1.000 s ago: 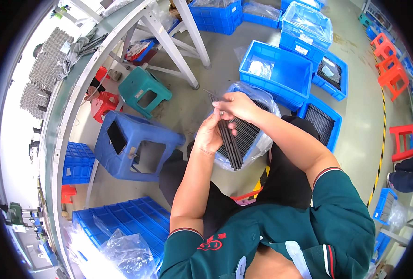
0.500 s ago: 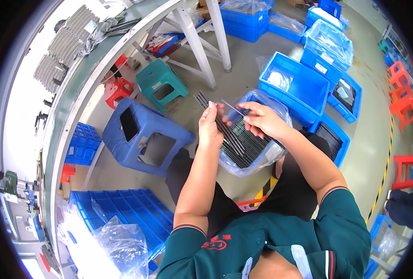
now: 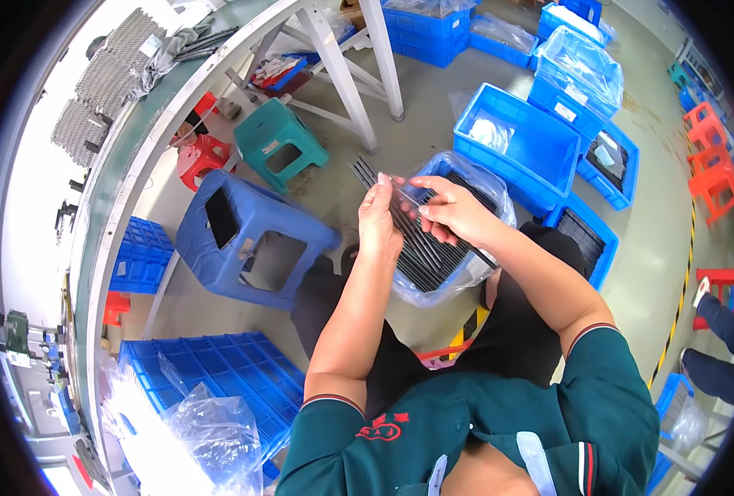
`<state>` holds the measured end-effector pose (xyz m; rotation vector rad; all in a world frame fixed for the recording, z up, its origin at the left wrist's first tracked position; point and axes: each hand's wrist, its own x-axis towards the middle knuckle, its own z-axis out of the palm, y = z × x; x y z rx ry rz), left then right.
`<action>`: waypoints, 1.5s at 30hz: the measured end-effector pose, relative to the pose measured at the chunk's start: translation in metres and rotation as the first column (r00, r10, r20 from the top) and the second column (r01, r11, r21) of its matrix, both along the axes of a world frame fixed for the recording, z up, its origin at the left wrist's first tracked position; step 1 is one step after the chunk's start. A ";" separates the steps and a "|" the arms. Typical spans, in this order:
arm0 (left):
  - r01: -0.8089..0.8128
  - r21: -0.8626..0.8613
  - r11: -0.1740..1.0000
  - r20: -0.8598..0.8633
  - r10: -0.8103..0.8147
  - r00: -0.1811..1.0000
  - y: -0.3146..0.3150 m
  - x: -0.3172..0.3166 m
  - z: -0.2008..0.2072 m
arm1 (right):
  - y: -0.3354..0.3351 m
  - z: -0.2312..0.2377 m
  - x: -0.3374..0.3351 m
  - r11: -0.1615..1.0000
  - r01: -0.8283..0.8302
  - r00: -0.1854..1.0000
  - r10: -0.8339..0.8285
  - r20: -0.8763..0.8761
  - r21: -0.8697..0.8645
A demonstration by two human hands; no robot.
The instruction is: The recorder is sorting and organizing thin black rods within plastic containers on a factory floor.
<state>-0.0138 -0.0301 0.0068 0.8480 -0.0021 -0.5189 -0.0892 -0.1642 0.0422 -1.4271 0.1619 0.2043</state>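
Several thin dark metal rods are gripped in my left hand, their upper ends sticking out past the thumb. My right hand is just to the right, thumb and fingers pinched on a single thin rod, which slants down to the right under the palm. Both hands are above a blue bin lined with clear plastic. Many similar dark rods lie in rows inside it. My fingers cover part of the rods.
A blue stool with a black phone on it stands at the left, a green stool behind. Blue crates crowd the right. Ribbed blue crates lie lower left, beside a white-legged workbench. Someone's legs show far right.
My right hand has shifted slightly left, closer to my left hand, with its rod. The view has moved a little. At the far right, the other person's legs have moved further into view.
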 end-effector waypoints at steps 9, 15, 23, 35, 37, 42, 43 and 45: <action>0.002 0.001 1.000 0.009 -0.002 1.000 0.000 0.004 0.000 | 0.002 0.001 0.005 0.961 0.003 1.000 0.005 -0.028 0.277; -0.046 -0.007 0.999 -0.008 0.046 0.999 0.001 0.004 0.005 | 0.010 0.001 0.005 0.963 0.038 0.999 -0.037 -0.008 0.267; 0.108 0.019 0.994 0.018 -0.108 0.994 -0.013 -0.020 0.010 | 0.009 -0.008 0.020 0.939 0.150 0.985 -0.171 0.040 0.309; 0.265 0.058 0.963 -0.171 -0.252 0.953 -0.006 -0.011 -0.008 | -0.020 -0.026 0.053 0.962 0.030 0.999 -0.021 -0.037 0.270; 0.306 0.038 0.951 -0.183 -0.294 0.938 -0.008 -0.013 -0.009 | -0.016 -0.027 0.050 0.972 0.094 0.996 -0.092 -0.022 0.217; 0.323 0.079 0.943 -0.171 -0.307 0.936 -0.007 -0.018 -0.009 | -0.006 -0.015 0.044 0.977 0.149 0.988 -0.152 0.007 0.155; 0.328 0.079 0.941 -0.174 -0.311 0.934 -0.009 -0.019 -0.007 | -0.006 -0.019 0.045 0.968 0.186 0.981 -0.191 0.013 0.168; 0.310 0.096 0.946 -0.155 -0.294 0.943 -0.014 -0.018 -0.006 | -0.005 -0.026 0.050 0.943 0.276 0.960 -0.278 -0.015 0.185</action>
